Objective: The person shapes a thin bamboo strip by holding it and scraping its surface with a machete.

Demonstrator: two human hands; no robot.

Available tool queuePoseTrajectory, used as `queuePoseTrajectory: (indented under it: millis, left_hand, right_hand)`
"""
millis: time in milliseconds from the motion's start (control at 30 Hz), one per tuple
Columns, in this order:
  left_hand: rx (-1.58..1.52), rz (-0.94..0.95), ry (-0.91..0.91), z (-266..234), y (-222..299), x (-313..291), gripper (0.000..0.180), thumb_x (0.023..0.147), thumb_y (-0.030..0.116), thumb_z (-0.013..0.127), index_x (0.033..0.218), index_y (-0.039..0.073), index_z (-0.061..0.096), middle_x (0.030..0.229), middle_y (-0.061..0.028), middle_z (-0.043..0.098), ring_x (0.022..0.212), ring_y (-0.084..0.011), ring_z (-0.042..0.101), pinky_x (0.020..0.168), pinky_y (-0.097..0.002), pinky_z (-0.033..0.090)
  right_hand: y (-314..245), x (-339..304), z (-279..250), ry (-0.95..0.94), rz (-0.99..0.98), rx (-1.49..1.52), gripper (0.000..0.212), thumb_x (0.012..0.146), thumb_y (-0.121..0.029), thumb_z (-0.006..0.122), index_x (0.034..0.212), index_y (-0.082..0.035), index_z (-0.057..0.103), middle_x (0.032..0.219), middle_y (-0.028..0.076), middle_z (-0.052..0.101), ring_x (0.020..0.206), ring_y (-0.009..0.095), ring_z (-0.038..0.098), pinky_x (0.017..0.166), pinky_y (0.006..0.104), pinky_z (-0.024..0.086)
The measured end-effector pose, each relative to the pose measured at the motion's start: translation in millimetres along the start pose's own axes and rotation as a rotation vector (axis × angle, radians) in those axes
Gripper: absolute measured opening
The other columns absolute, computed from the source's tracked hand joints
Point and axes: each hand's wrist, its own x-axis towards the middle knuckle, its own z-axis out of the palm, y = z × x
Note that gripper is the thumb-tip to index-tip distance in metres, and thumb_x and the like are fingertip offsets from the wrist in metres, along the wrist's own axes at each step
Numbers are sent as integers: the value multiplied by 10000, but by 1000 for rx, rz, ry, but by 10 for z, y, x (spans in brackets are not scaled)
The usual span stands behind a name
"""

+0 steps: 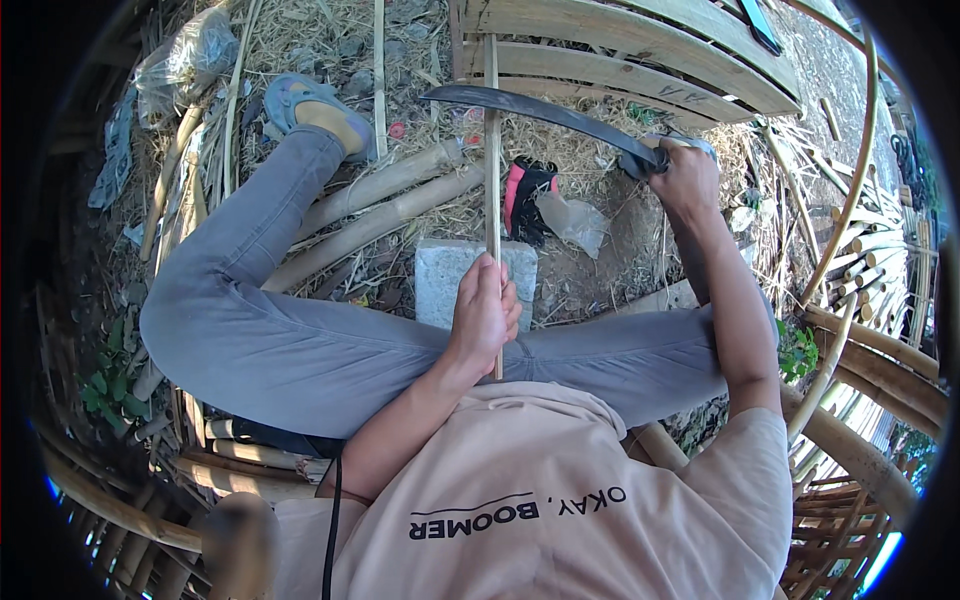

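Note:
My left hand is closed round a long, thin bamboo strip, which runs from my lap away toward a slatted wooden platform. In my right hand is the handle of a machete with a dark, curved blade. The blade points left and passes across the far part of the strip; whether the two touch I cannot tell. Beneath my left hand, between my legs, lies a pale stone block, partly hidden by the hand and strip.
The slatted wooden platform stands at the far side. Thick bamboo poles lie left of the block. A pink-and-black object and a clear plastic bag rest right of the strip. Cut bamboo is piled far right.

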Motion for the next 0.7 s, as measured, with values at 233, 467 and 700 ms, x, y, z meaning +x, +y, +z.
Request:
queuePoseTrajectory:
  millis: [233,467,700]
  left_hand:
    - [-73,-66,-5,19,92,17,336,1099,412,305,922,168,453,556,63,300,412,-43,241,346,-214,195]
    - [-96,-79,-25,-6,83,10,350,1096,428,305,905,174,450,553,66,298,408,-39,233,346,-213,184]
    - [-37,-57,30,5,60,29,347,1094,437,307,902,178,435,554,68,300,403,-35,233,338,-215,178]
  right_hand:
    - [-220,-321,-232,-105,-117,114,379,562,-159,676,928,-79,737,696,198,657,712,387,671,707,461,555]
    - [-401,-381,-132,-262,-171,106,333,561,-177,703,880,-83,726,689,196,657,727,394,673,727,459,558]
    - [-437,-346,142,-275,-123,101,327,580,-211,754,883,-93,719,725,191,676,765,397,682,748,462,562]
